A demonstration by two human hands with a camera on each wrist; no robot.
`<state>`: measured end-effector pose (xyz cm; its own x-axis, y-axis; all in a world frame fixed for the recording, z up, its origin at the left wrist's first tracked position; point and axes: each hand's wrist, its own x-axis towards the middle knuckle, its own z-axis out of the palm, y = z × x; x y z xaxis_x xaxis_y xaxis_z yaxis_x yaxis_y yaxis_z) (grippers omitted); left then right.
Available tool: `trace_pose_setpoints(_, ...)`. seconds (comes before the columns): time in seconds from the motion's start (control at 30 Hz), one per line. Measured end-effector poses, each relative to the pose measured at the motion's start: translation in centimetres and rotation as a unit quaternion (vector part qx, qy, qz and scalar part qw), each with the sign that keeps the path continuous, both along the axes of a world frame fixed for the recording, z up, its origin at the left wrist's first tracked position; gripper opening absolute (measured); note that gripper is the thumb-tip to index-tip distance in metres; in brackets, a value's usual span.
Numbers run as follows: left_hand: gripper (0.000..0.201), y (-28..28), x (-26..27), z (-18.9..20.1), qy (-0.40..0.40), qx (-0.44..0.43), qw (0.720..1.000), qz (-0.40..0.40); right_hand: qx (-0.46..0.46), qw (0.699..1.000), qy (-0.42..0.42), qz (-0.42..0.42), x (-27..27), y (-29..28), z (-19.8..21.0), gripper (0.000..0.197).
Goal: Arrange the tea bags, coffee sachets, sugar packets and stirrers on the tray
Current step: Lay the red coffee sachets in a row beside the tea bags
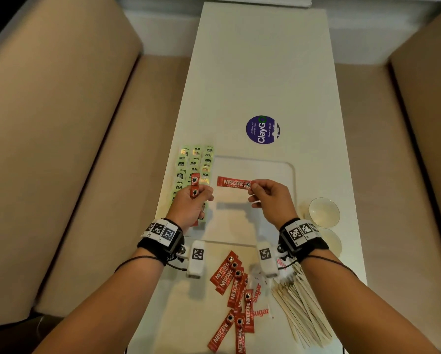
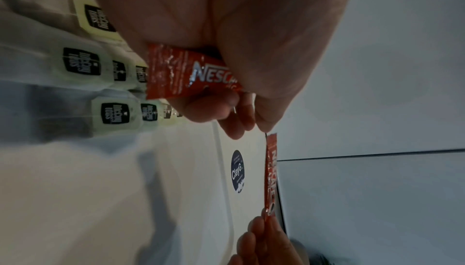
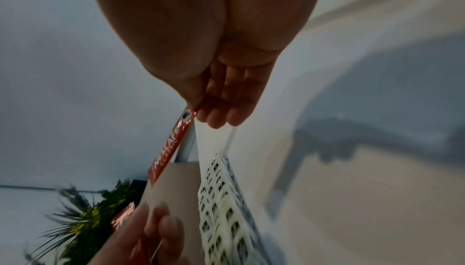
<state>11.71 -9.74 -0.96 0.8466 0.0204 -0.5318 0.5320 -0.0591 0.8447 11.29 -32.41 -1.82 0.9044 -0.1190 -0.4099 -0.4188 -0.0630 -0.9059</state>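
The right hand [image 1: 270, 198] pinches one end of a red coffee sachet [image 1: 233, 182] between thumb and fingertips, holding it level above the white tray [image 1: 289, 175], its free end pointing toward the left hand [image 1: 192, 204]. The left hand curls round a small bunch of coffee sachets [image 1: 195, 186], upright in its grip; how many it holds is hard to tell, probably two or more. Under and beyond the left hand, rows of green tea bags [image 1: 194, 162] lie flat just beside the tray's left edge. Nearer the person than both hands, loose coffee sachets [image 1: 233, 297] lie scattered on the white table [image 1: 260, 72], with sugar packets [image 1: 261, 300] beside them and a pile of wooden stirrers [image 1: 301, 307] below the right wrist. Two clear glass dishes [image 1: 324, 210] sit right of the right hand.
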Motion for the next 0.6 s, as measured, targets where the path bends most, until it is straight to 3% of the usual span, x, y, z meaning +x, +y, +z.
trace_pose_setpoints(0.3, 0.022, 0.8, 2.9, -1.6, 0.049, -0.046, 0.998, -0.001, -0.096, 0.994, 0.036, -0.028, 7.6, 0.4, -3.6, 0.019)
trace_pose_setpoints(0.6, 0.021, 1.5, 4.5, -2.7, 0.081, -0.095, 0.992, 0.014, -0.130, 0.989, 0.073, -0.013, 11.0, 1.5, -6.5, 0.027)
